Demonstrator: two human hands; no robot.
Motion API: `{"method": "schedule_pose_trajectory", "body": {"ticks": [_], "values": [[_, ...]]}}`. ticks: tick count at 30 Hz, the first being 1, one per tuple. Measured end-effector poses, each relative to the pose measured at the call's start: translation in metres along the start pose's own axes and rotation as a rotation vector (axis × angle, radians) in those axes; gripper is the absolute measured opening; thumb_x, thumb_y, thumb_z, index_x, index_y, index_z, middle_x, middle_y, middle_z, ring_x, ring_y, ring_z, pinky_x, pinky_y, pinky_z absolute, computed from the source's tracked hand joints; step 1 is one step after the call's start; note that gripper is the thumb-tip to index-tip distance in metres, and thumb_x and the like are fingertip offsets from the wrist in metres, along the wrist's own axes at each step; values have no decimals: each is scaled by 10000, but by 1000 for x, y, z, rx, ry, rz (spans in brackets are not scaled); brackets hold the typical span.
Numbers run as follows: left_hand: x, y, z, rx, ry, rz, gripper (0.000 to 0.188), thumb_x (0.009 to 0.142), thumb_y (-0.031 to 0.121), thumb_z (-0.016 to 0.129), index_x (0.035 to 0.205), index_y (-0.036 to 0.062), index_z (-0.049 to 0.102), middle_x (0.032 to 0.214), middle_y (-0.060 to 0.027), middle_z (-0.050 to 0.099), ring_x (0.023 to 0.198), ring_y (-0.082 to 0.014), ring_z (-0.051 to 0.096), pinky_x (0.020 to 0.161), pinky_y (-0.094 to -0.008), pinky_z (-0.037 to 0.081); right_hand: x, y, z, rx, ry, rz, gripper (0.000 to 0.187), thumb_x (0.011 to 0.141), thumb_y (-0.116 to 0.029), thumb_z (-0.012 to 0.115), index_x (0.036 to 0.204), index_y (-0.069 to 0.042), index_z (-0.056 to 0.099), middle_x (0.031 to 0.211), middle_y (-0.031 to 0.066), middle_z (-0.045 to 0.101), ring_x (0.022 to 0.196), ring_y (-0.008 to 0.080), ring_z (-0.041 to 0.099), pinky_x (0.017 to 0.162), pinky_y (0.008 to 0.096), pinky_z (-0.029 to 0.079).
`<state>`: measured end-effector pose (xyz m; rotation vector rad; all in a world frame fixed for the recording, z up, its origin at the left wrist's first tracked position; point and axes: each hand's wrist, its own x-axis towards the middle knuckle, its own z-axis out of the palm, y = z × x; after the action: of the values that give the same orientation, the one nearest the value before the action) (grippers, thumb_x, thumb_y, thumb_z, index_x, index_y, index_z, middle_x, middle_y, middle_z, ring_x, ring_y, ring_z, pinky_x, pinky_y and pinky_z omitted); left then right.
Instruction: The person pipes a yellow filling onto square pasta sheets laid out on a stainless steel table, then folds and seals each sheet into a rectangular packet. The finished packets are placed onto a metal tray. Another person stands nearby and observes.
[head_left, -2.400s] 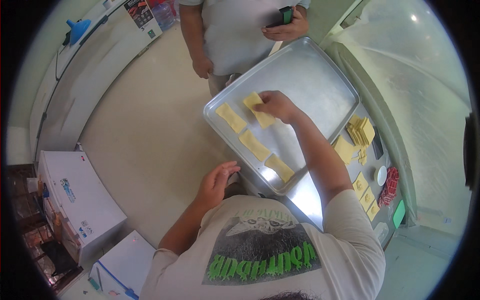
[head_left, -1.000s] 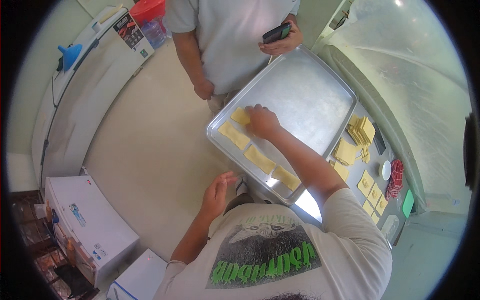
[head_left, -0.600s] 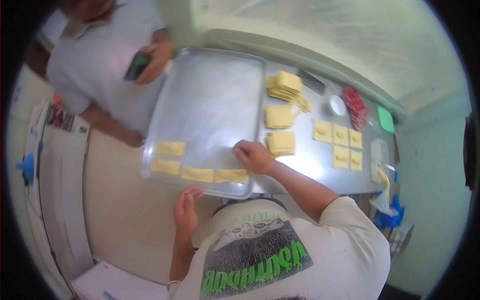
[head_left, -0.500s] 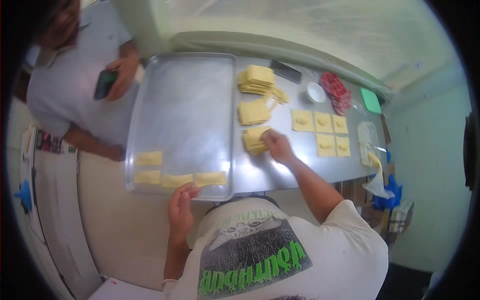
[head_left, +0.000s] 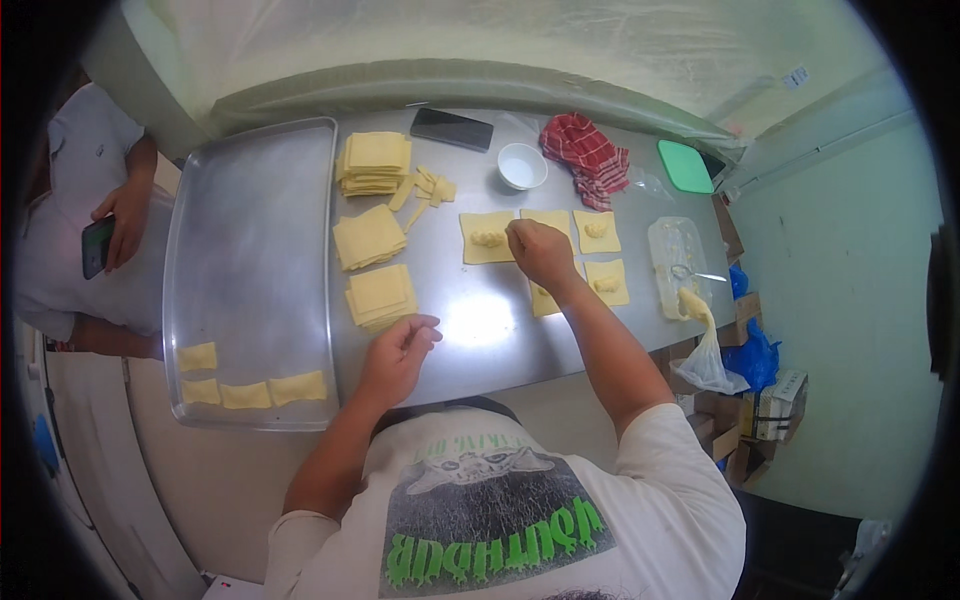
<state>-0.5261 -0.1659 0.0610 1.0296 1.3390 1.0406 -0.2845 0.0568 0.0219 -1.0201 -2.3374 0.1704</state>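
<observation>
Pale-yellow dough squares topped with mounds of filling (head_left: 597, 232), five in all, lie in two rows on a brushed-metal table (head_left: 640, 345). The right hand (head_left: 545, 255) hangs over this group, its fingers bunched narrowly together at the right edge of the leftmost square; whether they pinch the dough is hidden from this angle. Two of the squares are partly covered by the hand and wrist.

Well apart from it, the left hand (head_left: 398, 358) is half curled with its palm inward, nothing visible in it, just beside the nearest of three stacks of plain yellow dough sheets (head_left: 380, 292). Loose yellow dough strips (head_left: 430, 190) lie to the right of the stacks.

On the left, a large rectangular metal tray with a raised rim (head_left: 255, 260) carries four folded dough rectangles (head_left: 245, 396): three along its near side, one behind the leftmost.

Toward the back sit a flat dark slab (head_left: 451, 129), a round white bowl (head_left: 522, 166), a crumpled red-and-white checked cloth (head_left: 585, 155) and a light-green rounded panel (head_left: 685, 166). A translucent plastic tub (head_left: 660, 240) with a metal spoon (head_left: 710, 277) stands near the right end (a co-worker's hand (head_left: 128, 220) holds a dark phone (head_left: 97, 247) at far left).
</observation>
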Motion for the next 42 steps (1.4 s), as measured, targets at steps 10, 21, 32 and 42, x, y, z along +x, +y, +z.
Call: {"method": "schedule_pose_trajectory", "body": {"ticks": [10, 21, 32, 42], "values": [[57, -9, 74, -9, 70, 19, 264, 1043, 183, 581, 1209, -10, 651, 1015, -78, 737, 912, -135, 669, 843, -283, 532, -3, 40, -2, 50, -121, -105, 97, 896, -137, 643, 829, -97, 585, 757, 121, 641, 704, 351, 658, 627, 469, 516], [69, -42, 105, 174, 216, -74, 264, 1007, 219, 647, 1163, 11, 695, 980, -78, 738, 908, -131, 678, 820, -284, 533, -69, 97, -83, 1118, 78, 1190, 205, 960, -187, 644, 977, -7, 741, 706, 32, 606, 606, 119, 562, 534, 273, 439], [82, -43, 98, 96, 200, -24, 246, 1050, 179, 571, 1172, -16, 659, 1039, -91, 713, 951, -140, 665, 867, -291, 530, -89, 186, -216, -319, -112, 966, 263, 961, -242, 591, 1062, -80, 773, 983, 193, 750, 922, 367, 733, 832, 437, 571], [208, -3, 65, 944, 221, 285, 351, 998, 94, 441, 1290, 33, 627, 1300, -183, 655, 1212, -370, 607, 1038, -424, 480, 21, 44, -2, 96, -234, -70, 302, 893, -61, 608, 1184, -34, 681, 1126, 149, 693, 1111, 340, 643, 1034, 433, 449]]}}
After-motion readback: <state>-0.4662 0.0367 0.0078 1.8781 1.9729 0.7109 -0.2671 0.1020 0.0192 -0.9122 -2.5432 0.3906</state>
